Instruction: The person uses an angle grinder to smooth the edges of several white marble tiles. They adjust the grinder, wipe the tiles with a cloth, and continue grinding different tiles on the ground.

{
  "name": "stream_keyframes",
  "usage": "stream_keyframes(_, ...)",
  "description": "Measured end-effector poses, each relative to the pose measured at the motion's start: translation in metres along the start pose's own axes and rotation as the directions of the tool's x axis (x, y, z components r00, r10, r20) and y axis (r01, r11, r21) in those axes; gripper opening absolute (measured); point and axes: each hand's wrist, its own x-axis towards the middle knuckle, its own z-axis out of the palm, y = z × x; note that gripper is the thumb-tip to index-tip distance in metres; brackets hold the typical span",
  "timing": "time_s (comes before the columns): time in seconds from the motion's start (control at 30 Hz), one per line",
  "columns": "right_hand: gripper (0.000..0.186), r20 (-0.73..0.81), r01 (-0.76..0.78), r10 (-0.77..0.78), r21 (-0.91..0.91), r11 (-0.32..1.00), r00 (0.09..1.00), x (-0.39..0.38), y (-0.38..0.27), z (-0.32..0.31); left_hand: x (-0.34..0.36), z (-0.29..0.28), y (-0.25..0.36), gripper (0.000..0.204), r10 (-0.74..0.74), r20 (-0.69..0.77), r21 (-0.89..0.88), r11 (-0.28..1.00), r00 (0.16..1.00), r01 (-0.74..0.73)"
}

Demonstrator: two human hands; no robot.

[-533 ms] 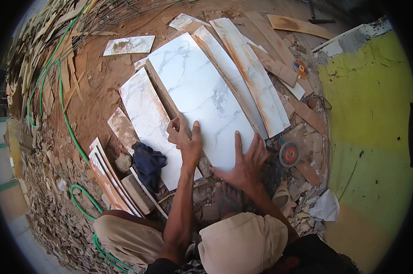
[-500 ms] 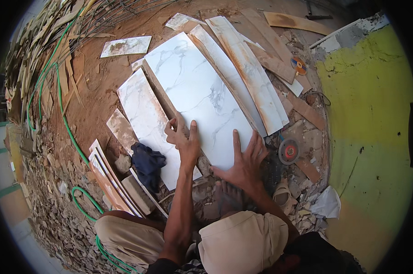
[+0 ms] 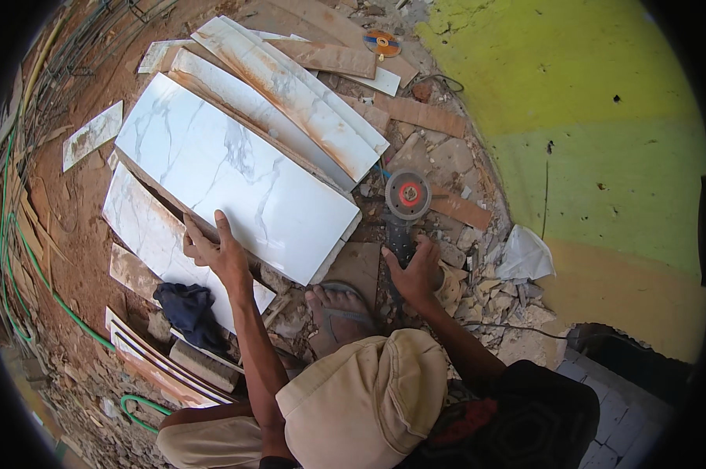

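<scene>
A large white tile with grey marble veins [image 3: 235,172] lies tilted on top of other tiles. My left hand [image 3: 226,254] is at its near left edge, thumb on the glossy face and the other fingers bent along the side; their tips are partly hidden. Right of the tile, an angle grinder [image 3: 400,238] rests on the rubble with its disc [image 3: 408,195] facing up. My right hand [image 3: 417,273] is closed about its dark body, thumb on the left and fingers on the right. Beside my left forearm, a dark blue cloth [image 3: 189,313] lies on another tile.
Stained tile strips [image 3: 290,94] are stacked beyond the large tile. A loose cutting disc [image 3: 382,43] lies farther off. A yellow-green wall [image 3: 571,102] bounds the right side, with a white plastic bag [image 3: 526,254] at its foot. A green hose [image 3: 67,311] curves along the left.
My right hand has left the tile's near edge and moved right to the angle grinder. My left hand stays at the tile's side. The view has swung right.
</scene>
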Motion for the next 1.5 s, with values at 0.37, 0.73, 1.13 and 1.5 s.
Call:
stream_keyframes(0.37,0.073,0.171,-0.193,0.190,0.005,0.981,0.967,-0.002,0.002,0.009,0.018,-0.014,-0.007,0.056,0.114,-0.149,-0.161,0.977,0.982,-0.138)
stream_keyframes(0.73,0.044,0.429,-0.323,0.073,0.547,0.773,0.901,0.029,-0.014,-0.084,-0.007,-0.007,0.022,0.033,0.178,-0.136,-0.444,0.868,0.975,-0.221)
stream_keyframes(1.13,0.048,0.334,-0.274,-0.434,0.941,0.196,0.836,0.128,-0.194,-0.093,-0.082,0.000,0.094,0.065,0.323,0.888,-0.383,0.913,0.327,0.138)
stream_keyframes(1.5,0.045,0.566,-0.455,-0.587,0.821,0.344,0.578,0.151,-0.268,-0.039,-0.080,-0.001,0.083,0.056,0.131,0.451,-0.413,0.908,0.883,0.076)
